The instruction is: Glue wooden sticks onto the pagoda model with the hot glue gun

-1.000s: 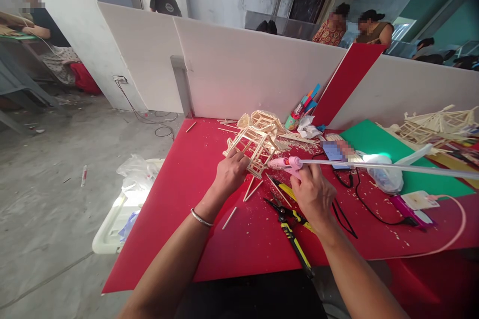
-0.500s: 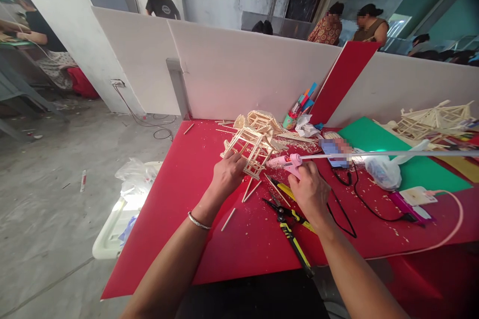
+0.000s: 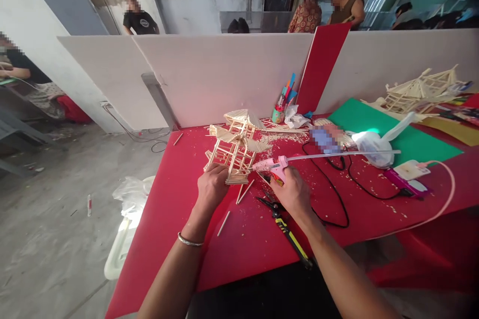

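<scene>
My left hand is closed on the lower left part of a small wooden-stick model building with layered, fan-like roofs. The model stands tilted on the red tabletop. In my right hand is a pink glue gun, its nozzle at the lower right side of the model; whether it touches I cannot tell. A long clear glue stick juts out from the gun's rear. Loose sticks lie just below the model. Black-and-yellow pliers rest in front of my right hand.
A pen cup, crumpled tissue and wood scraps lie behind the model. To the right are a green board, a plastic bag, a purple power strip and cables. A white partition closes off the back; people are beyond it.
The model has been turned and tipped more upright in my left hand, so its roofs show above its frame. The glue gun stays close to its right side. My head view has shifted.
</scene>
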`<state>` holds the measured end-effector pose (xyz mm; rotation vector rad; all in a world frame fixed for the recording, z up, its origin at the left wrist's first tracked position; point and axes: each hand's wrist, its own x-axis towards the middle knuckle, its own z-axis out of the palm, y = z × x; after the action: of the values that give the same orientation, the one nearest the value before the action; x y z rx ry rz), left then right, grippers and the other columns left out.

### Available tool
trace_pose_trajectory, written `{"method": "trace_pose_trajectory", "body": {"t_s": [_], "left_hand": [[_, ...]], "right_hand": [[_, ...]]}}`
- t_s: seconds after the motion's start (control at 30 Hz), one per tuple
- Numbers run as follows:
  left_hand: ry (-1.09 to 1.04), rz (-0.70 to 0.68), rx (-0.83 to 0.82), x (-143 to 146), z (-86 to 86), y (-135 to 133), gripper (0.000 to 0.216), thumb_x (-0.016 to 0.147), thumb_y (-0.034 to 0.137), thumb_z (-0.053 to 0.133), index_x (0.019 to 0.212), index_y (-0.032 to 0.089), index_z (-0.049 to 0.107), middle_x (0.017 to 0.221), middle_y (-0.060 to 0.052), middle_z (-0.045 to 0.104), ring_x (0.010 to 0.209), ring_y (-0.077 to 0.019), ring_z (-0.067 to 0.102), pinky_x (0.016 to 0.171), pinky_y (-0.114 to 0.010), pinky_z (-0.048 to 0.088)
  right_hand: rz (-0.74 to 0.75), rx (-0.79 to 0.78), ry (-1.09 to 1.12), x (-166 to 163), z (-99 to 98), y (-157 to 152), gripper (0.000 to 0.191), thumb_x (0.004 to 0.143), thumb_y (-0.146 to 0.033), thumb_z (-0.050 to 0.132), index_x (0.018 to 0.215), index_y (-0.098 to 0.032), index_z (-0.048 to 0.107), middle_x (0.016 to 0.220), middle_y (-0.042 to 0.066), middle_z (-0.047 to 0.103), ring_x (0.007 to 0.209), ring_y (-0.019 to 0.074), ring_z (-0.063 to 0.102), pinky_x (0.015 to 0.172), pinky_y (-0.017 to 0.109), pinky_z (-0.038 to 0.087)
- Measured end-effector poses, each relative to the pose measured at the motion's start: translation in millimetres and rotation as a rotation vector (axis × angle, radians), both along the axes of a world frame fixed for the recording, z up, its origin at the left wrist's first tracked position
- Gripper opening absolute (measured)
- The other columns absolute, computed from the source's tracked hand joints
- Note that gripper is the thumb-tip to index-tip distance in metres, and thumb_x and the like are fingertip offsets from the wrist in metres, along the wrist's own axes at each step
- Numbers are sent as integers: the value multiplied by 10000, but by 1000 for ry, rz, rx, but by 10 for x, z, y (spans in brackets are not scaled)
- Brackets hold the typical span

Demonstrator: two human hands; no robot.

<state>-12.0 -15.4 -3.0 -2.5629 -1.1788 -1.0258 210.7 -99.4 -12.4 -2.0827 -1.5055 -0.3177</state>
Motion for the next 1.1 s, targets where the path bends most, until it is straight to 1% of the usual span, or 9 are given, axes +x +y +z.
{"method": "trace_pose_trajectory", "body": {"t_s": [0.13,0.3,0.47,0.57,0.67,0.77,0.83,0.9,1.1], "left_hand": [[-76,12,23,-15,-82,-7,201,778,97,582,632,215,653,665,-17,679,725,-159,596,546,-225,405],[-374,-16,-15,-22,-161,-6,158,805,236,658,652,215,691,631,-9,676,645,-148,609,616,-256,501],[-647,61,-116,31,-104,-110,78,756,300,742,755,223,746,765,-23,745,735,-178,691,679,-295,561],[-799,78,-165,122,-44,-220,113,732,332,766,786,233,765,840,-37,763,798,-210,714,736,-340,584],[-989,67,-252,222,-11,-326,133,717,342,782,802,241,772,861,-39,767,808,-225,724,716,-343,598],[-1201,53,-357,277,-2,-399,172,662,335,826,773,219,763,798,-32,763,736,-228,725,641,-337,607],[-1285,37,-404,284,7,-426,180,644,323,839,765,213,764,780,-31,762,723,-227,725,650,-342,613],[-1337,15,-431,279,25,-439,181,636,318,843,756,208,765,775,-34,763,736,-232,727,682,-353,618],[-1487,-35,-471,269,56,-437,206,594,297,865,737,185,768,739,-38,762,697,-231,722,667,-358,625]], "right_hand": [[12,31,54,-7,-36,-14,223,836,-355,555,936,-159,585,834,50,613,684,147,536,559,272,298],[24,109,115,-24,62,-42,225,839,-398,544,876,-179,576,772,38,607,668,153,548,578,272,343],[65,202,157,-87,360,-49,249,835,-445,547,824,-197,554,692,18,591,610,150,532,581,279,360],[90,249,81,-166,618,-47,256,836,-451,555,814,-196,551,693,22,596,588,147,520,558,284,335],[62,334,-44,-257,868,-58,276,827,-461,583,856,-187,572,736,39,619,629,161,551,544,290,317],[53,399,-156,-327,1044,-81,360,819,-472,609,1016,-171,597,833,62,663,693,179,593,547,291,316],[69,401,-203,-361,1111,-96,390,833,-435,600,1121,-172,584,912,78,680,725,179,605,558,288,322],[77,379,-232,-392,1145,-107,382,842,-385,584,1162,-178,576,950,84,681,717,171,597,552,289,312],[104,349,-274,-505,1186,-94,307,824,-291,558,1107,-182,607,937,70,674,666,154,566,511,295,277]]}}
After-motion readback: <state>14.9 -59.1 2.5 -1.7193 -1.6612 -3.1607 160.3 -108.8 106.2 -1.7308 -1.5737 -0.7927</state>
